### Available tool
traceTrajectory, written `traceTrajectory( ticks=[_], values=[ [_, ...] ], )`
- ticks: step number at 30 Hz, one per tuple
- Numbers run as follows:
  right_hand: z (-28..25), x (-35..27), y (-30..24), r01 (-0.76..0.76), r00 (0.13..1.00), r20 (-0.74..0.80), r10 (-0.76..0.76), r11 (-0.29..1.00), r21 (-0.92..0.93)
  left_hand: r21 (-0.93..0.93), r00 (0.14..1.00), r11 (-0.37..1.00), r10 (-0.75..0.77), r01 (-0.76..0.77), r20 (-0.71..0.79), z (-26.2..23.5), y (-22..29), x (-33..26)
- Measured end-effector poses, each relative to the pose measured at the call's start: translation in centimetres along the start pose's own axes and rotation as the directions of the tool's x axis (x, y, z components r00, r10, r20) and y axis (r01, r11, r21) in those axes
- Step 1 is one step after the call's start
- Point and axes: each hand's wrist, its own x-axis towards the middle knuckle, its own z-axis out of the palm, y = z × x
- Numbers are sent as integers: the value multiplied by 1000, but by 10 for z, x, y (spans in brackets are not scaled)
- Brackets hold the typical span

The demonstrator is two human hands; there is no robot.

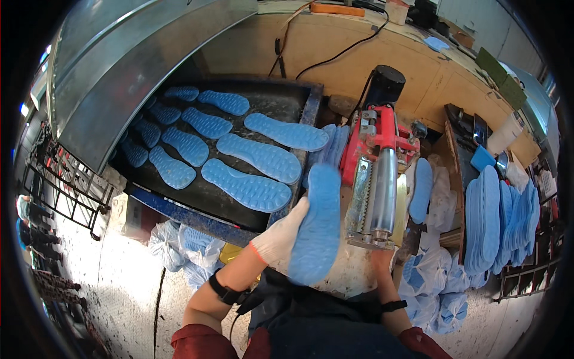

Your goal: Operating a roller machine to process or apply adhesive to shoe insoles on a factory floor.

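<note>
My left hand [281, 236], in a white knit glove, grips a blue shoe insole [315, 230] by its side and holds it upright in front of me. Just right of it stands a red machine [397, 128] with a shiny metal roller [382, 194]. At the roller's near end is my right hand [381, 258], its fingers hidden beneath the machine. Another blue insole [421, 190] rests against the machine's right side. Several blue insoles, among them one with a bumpy surface [246, 185], lie in rows on a black belt [236, 222] to the left.
A metal hood [137, 78] covers the belt's far left. Blue insoles [483, 218] stand stacked on the right, above plastic bags of insoles [427, 272]. More bags [191, 248] sit below the belt's blue frame [191, 215]. A black cable [344, 52] hangs over the wooden panel behind.
</note>
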Motion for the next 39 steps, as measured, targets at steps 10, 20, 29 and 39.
traceTrajectory(
  ticks=[10,20,29,39],
  values=[
    [10,0,46,217,976,49,-211,953,-211,-406,906,855,156,-324,-394,-71,95,118],
    [5,-7,74,439,895,245,-373,640,-630,-673,856,624,-12,-397,-516,-114,137,291],
    [9,-18,89,136,952,257,-165,983,124,662,837,749,346,25,-423,-158,138,304],
    [6,-2,21,10,990,109,-94,801,599,899,929,-437,329,-7,167,-24,92,219]
  ],
)
